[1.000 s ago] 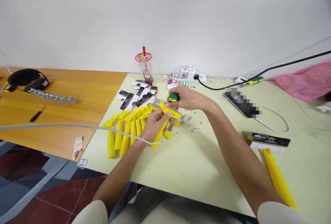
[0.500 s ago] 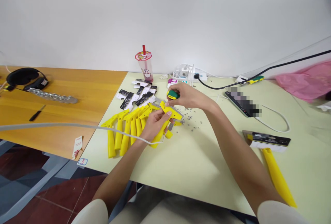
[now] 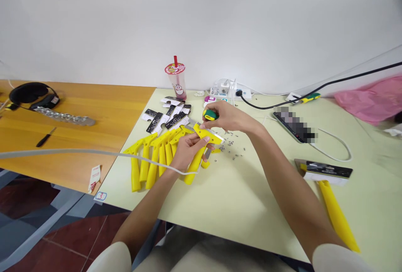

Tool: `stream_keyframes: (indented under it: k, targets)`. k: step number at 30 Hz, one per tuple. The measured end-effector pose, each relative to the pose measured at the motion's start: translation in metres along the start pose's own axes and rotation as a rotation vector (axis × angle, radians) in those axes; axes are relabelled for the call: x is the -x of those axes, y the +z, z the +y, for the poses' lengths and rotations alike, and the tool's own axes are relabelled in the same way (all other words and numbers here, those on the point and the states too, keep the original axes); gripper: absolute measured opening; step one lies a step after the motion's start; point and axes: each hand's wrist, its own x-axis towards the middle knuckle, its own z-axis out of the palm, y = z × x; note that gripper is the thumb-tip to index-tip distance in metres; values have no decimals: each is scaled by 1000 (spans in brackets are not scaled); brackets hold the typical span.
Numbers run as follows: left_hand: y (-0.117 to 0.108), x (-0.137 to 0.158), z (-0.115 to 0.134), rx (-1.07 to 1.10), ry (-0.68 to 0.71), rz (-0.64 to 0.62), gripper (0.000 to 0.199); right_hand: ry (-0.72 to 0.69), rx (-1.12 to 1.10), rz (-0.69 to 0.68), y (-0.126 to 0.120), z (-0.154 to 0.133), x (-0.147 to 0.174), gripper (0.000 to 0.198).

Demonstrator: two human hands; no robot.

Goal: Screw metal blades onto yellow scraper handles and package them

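Observation:
My left hand [image 3: 187, 151] is closed around a yellow scraper [image 3: 210, 135] with a metal blade along its head, its handle slanting down toward me. Above the scraper's head, my right hand [image 3: 222, 116] grips a screwdriver [image 3: 210, 115] by its green and yellow handle; the shaft and tip are hidden. Left of my hands lie several more yellow scrapers [image 3: 153, 163], side by side. Small loose screws and nuts [image 3: 230, 142] are scattered on the pale table [image 3: 226, 196] to the right of the held scraper.
Black-and-white cards [image 3: 158, 121] and a drink cup [image 3: 179, 83] stand behind the scrapers. A power strip [image 3: 245, 93], a phone [image 3: 287, 125] with a white cable and another yellow scraper [image 3: 337, 213] are rightward. A white cord [image 3: 125, 154] crosses before my left arm. Headphones [image 3: 34, 96] lie far left.
The held scraper has turned slightly, its handle end shifting a little to the right and down. Both hands keep their grip in nearly the same place.

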Motion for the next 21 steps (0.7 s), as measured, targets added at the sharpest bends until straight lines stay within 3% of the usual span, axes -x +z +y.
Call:
stream_keyframes:
  k: [11,21]
  targets:
    - [-1,-1,-2,35,19,-30,46,-26,11,14,-3,-1,1,25]
    - [0,0,-1,1,-5,-33,49,3,1,-13,-1,0,0,36]
